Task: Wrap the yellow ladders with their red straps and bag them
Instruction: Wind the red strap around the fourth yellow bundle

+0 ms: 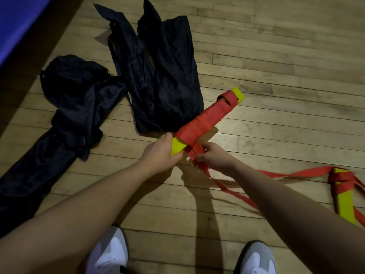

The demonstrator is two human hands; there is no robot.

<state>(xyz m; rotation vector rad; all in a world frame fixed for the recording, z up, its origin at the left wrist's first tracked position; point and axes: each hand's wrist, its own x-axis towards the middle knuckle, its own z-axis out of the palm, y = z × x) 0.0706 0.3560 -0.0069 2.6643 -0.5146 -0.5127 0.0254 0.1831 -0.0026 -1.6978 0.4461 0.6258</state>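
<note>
A bundle of yellow ladder rungs (209,117) is held above the wooden floor, most of its length wound in red strap. My left hand (158,153) grips its near yellow end. My right hand (214,158) pinches the loose red strap (233,189) just beside the bundle. That strap trails right across the floor to a second yellow ladder bundle (343,196), which is partly wrapped in red and lies at the right edge. Black bags (164,76) lie on the floor beyond the held bundle.
Another black bag (65,107) lies crumpled and long at the left. A blue mat (17,22) fills the far left corner. My two white shoes (110,254) stand at the bottom of the view on wooden floorboards.
</note>
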